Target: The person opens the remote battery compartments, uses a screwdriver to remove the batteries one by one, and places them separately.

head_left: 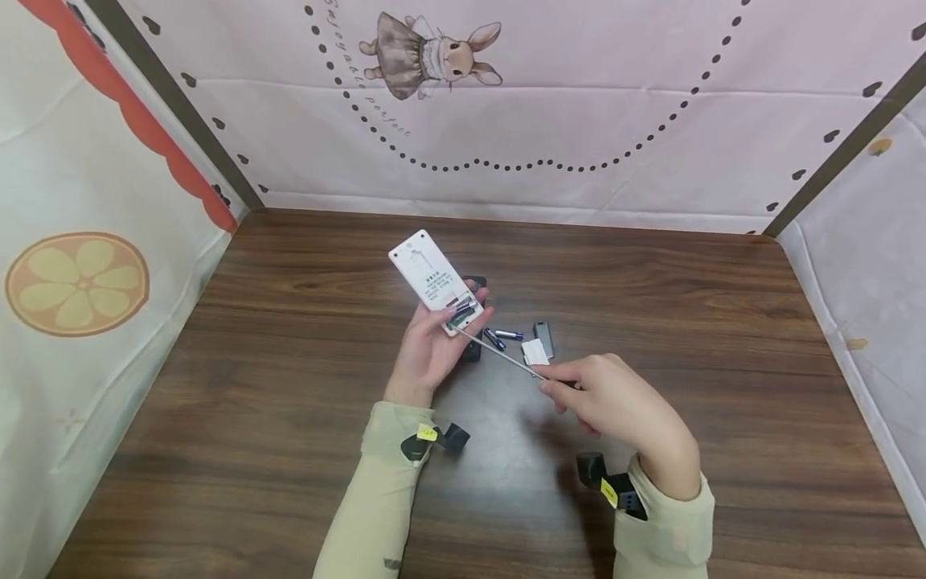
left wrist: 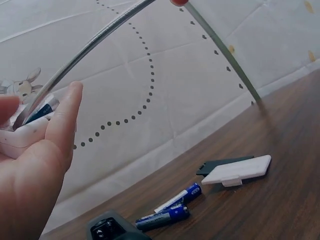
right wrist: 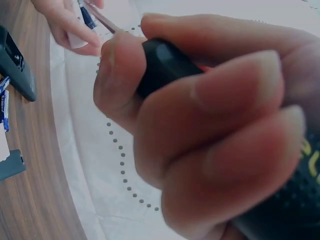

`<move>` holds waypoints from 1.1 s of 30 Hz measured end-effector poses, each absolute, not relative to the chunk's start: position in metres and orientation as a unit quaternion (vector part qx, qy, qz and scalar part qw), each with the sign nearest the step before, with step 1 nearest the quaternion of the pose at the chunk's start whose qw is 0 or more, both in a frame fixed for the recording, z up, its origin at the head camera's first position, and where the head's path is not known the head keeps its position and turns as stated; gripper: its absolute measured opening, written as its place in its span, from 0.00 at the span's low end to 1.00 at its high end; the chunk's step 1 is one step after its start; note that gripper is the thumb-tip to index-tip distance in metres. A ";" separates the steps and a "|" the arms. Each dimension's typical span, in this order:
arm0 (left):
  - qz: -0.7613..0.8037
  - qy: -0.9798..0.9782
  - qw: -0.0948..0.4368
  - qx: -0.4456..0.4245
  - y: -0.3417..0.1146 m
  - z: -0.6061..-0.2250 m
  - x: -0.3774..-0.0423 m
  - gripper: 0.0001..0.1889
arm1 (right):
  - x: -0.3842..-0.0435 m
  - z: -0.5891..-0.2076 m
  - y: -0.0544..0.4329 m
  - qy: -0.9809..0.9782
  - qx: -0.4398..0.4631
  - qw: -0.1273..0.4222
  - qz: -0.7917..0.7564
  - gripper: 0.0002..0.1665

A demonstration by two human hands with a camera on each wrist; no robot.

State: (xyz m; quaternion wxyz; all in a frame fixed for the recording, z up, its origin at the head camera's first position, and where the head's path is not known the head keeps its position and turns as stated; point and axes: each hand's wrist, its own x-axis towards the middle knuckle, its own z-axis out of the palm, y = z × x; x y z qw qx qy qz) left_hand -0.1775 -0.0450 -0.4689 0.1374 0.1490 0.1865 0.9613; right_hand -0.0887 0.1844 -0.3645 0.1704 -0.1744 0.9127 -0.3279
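My left hand (head_left: 427,354) grips a white remote control (head_left: 423,265), its printed back facing up and its battery compartment uncovered. At least one battery (head_left: 465,305) shows in that compartment. With curled fingers, my right hand (head_left: 611,398) holds a screwdriver (head_left: 499,351) by its black handle (right wrist: 165,65). The long metal shaft (left wrist: 95,42) slants across to the remote, and its tip is at the compartment beside the battery. In the left wrist view a finger and the remote's edge partly hide the tip, so its exact contact cannot be seen.
Beneath the left hand lies a dark remote (head_left: 473,351) with an uncovered compartment. Two loose blue batteries (left wrist: 167,217) lie beside it. Farther right, a white battery cover (head_left: 534,352) overlaps a grey cover (head_left: 544,336). Printed cloth walls (head_left: 579,104) enclose the wooden table (head_left: 289,362).
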 end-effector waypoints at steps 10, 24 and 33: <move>0.956 0.204 0.144 0.154 -0.044 -0.472 -0.178 0.41 | -0.093 -0.368 0.193 0.903 -0.178 0.196 -0.339 0.16; 0.953 0.212 0.157 0.148 -0.042 -0.474 -0.178 0.47 | -0.093 -0.367 0.193 0.897 -0.141 0.222 -0.354 0.13; 0.960 0.215 0.137 0.113 -0.034 -0.486 -0.180 0.47 | -0.084 -0.361 0.181 0.928 -0.139 0.179 -0.297 0.18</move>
